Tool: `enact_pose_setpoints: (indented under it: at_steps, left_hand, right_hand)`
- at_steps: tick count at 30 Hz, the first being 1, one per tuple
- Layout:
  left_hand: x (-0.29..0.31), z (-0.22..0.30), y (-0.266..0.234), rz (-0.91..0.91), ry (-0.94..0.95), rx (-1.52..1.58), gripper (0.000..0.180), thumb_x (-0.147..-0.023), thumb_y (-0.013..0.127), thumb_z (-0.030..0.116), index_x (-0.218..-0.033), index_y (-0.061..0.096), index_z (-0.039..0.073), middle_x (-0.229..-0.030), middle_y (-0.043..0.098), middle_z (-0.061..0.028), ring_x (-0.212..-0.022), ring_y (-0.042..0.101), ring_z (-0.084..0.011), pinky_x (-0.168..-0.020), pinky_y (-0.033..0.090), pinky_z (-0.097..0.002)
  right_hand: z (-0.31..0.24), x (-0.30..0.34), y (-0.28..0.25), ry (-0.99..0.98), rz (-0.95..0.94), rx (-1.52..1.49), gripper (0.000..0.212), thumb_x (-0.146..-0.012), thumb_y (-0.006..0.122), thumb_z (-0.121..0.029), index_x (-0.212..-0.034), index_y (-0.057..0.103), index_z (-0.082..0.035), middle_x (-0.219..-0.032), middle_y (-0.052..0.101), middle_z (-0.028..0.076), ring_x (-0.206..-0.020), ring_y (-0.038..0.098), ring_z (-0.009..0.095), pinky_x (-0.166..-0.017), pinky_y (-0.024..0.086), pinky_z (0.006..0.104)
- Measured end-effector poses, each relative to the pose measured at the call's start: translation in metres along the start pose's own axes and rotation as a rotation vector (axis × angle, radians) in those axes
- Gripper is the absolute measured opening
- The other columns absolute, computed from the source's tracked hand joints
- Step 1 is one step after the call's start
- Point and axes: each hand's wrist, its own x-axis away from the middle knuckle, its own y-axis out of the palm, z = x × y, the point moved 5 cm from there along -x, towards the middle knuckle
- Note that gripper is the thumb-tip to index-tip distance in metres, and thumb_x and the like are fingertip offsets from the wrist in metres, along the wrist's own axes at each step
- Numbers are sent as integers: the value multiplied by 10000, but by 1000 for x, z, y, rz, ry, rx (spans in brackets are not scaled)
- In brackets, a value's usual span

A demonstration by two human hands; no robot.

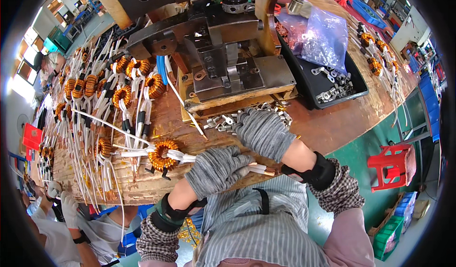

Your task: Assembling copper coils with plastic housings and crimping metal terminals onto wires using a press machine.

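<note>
**Gloved hands at the press bench — coil leads in the left, terminals under the right**

Left hand [216, 169], grey knit glove, is closed around the white sleeved leads [259, 168] of a toroid coil [163, 154]; the bare lead ends stick out past the glove toward the right. The coil itself — copper-orange winding on a ring — lies on the wooden bench [327, 124] just left of that hand, near the bench's front edge.

Right hand [263, 131], same glove, rests palm down on a scatter of small metal ring terminals [223, 121] in front of the press tool [228, 67]. Fingers curled over the pile; whether they pinch a terminal I cannot tell.

Surroundings: many more wound coils [109, 86] with white leads spread over the left half of the bench. A black tray [354, 89] to the right of the press holds further terminals and a clear plastic bag [325, 37]. A red stool [393, 165] stands on the green floor at right. Another person's gloved hand [69, 207] shows at lower left.
</note>
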Motion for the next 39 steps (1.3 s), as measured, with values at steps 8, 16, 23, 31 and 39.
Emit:
enact_pose_setpoints:
  at_steps: [8,16,23,31,39]
  left_hand:
    - [-4,0,18,-135,47,-127,251,-836,522,272,-952,610,68,-860,572,-119,-761,579,-290,-647,468,-390]
    - [-6,3,22,-167,20,-210,207,-844,500,260,-894,607,89,-781,556,-93,-705,586,-269,-559,454,-382]
    - [-7,0,26,-177,-20,-125,262,-868,477,349,-886,617,128,-813,600,-86,-648,594,-279,-514,452,-379]
    - [-7,1,10,-47,5,80,256,-877,488,306,-994,606,111,-836,608,-100,-707,603,-289,-592,469,-377]
    - [-13,-6,-3,-9,-81,223,189,-865,510,218,-951,585,67,-811,583,-129,-728,585,-317,-638,462,-396]
  right_hand:
    - [3,3,12,37,-93,64,211,-755,535,-141,-921,631,-52,-866,598,124,-820,595,269,-671,510,379]
    - [12,0,18,87,-72,2,172,-765,548,-158,-867,619,-38,-838,584,128,-805,588,263,-661,501,381]
    - [-5,-7,9,-10,17,-53,212,-755,543,-166,-928,610,-63,-839,577,126,-808,582,261,-661,497,384]
    - [14,18,-24,32,317,-353,187,-763,573,-153,-912,548,-43,-857,600,128,-803,590,300,-657,484,380]
    - [7,92,-19,243,137,-900,206,-785,603,-190,-945,596,-61,-830,596,108,-794,587,277,-692,474,361]
